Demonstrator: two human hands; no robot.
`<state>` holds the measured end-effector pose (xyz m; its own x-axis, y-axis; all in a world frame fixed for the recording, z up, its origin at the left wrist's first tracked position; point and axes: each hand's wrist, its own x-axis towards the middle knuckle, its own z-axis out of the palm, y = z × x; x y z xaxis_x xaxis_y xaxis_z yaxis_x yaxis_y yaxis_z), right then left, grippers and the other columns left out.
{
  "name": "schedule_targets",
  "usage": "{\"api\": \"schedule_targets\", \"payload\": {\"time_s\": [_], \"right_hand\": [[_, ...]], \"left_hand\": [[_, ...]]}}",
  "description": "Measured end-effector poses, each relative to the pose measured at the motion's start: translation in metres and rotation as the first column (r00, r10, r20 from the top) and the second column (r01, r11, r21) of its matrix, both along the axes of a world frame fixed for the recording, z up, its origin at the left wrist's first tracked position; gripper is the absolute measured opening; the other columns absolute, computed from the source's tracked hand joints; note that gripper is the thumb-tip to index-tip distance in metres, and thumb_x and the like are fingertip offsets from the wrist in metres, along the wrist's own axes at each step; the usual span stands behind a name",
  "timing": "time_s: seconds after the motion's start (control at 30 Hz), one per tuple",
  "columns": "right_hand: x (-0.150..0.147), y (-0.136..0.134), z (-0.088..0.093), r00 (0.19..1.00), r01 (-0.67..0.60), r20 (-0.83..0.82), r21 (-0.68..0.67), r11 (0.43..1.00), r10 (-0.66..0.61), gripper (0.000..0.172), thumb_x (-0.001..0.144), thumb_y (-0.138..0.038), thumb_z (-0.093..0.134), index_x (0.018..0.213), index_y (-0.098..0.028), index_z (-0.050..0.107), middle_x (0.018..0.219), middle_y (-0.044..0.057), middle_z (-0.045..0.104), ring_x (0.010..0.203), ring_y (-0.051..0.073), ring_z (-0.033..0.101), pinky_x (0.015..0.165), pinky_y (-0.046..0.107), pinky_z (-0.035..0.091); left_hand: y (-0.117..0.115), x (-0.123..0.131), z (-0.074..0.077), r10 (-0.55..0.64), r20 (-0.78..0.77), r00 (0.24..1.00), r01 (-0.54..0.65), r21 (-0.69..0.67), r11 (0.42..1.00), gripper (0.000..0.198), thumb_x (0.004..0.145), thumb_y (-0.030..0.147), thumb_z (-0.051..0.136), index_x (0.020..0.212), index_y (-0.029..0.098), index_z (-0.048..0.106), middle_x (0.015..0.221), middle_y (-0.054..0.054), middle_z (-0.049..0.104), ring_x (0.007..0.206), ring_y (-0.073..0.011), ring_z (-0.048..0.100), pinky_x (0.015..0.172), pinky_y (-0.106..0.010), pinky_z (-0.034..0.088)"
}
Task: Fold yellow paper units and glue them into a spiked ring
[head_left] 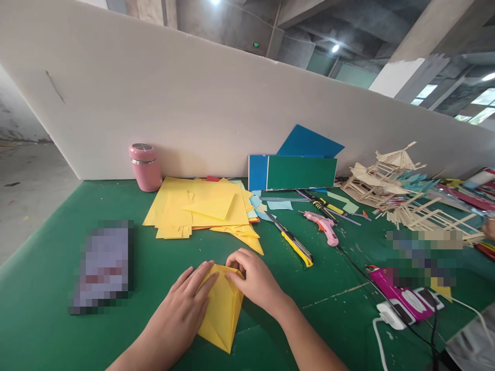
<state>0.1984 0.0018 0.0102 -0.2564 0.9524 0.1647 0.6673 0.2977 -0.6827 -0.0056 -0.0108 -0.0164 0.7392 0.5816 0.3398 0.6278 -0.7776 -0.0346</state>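
A folded piece of yellow paper (219, 314) lies on the green table in front of me, tapering to a point at its near end. My left hand (186, 304) rests on its left side, fingers stretched out and lying flat. At the far right edge, my right hand (255, 281) has its fingers curled, with the thumb and fingertips pinching a fold of the paper. Beyond my hands is a pile of yellow paper sheets (209, 208), with some folded yellow pieces (242, 234) at its near side.
Right of the pile lie a yellow utility knife (297, 248) and a pink glue gun (323, 226). A magenta power strip (402, 293) with cables sits at right, near wooden stick models (386, 175). A pink flask (145, 167) stands by the white partition (193, 103). Someone's hand shows at far right.
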Motion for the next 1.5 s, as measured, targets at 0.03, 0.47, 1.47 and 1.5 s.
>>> {"api": "schedule_targets", "payload": {"time_s": [0.03, 0.47, 1.47, 1.5], "right_hand": [[-0.001, 0.0, -0.001, 1.0, -0.006, -0.012, 0.004, 1.0, 0.006, 0.018, 0.076, -0.003, 0.058, 0.079, -0.02, 0.058, 0.077, -0.001, 0.056, 0.072, 0.014, 0.054, 0.061, 0.024, 0.045], [0.005, -0.002, 0.005, 0.99, -0.136, -0.044, -0.071, 0.988, 0.133, 0.019, 0.09, -0.022, 0.053, 0.092, -0.021, 0.072, 0.08, 0.002, 0.064, 0.071, 0.013, 0.059, 0.062, 0.023, 0.046], [-0.002, 0.006, -0.015, 0.96, -0.229, 0.211, 0.22, 0.948, 0.183, 0.025, 0.092, -0.017, 0.047, 0.107, -0.021, 0.067, 0.074, 0.003, 0.068, 0.068, 0.016, 0.059, 0.061, 0.025, 0.041], [0.001, 0.006, -0.015, 0.964, -0.227, 0.189, 0.219, 0.949, 0.188, 0.025, 0.092, -0.016, 0.047, 0.107, -0.021, 0.066, 0.075, 0.003, 0.067, 0.069, 0.016, 0.059, 0.061, 0.025, 0.042]], "left_hand": [[-0.001, 0.0, 0.002, 0.012, 0.016, 1.0, -0.012, -0.014, 1.0, 0.048, 0.093, 0.015, 0.032, 0.14, 0.02, 0.038, 0.141, -0.009, 0.049, 0.129, -0.0225, 0.046, 0.103, -0.04, 0.043], [0.0, 0.001, -0.005, -0.017, 0.049, 0.999, 0.018, -0.031, 0.999, 0.047, 0.094, 0.016, 0.032, 0.14, 0.025, 0.039, 0.134, -0.005, 0.055, 0.124, -0.0217, 0.049, 0.102, -0.038, 0.043], [-0.005, -0.002, -0.008, 0.145, 0.19, 0.971, -0.103, -0.213, 0.972, 0.044, 0.078, 0.033, 0.063, 0.122, 0.029, 0.054, 0.109, -0.005, 0.06, 0.097, -0.0258, 0.057, 0.083, -0.039, 0.05], [-0.005, -0.003, -0.007, 0.177, 0.238, 0.955, -0.111, -0.264, 0.958, 0.047, 0.076, 0.033, 0.065, 0.122, 0.028, 0.053, 0.11, -0.006, 0.059, 0.097, -0.0256, 0.058, 0.082, -0.037, 0.051]]}}
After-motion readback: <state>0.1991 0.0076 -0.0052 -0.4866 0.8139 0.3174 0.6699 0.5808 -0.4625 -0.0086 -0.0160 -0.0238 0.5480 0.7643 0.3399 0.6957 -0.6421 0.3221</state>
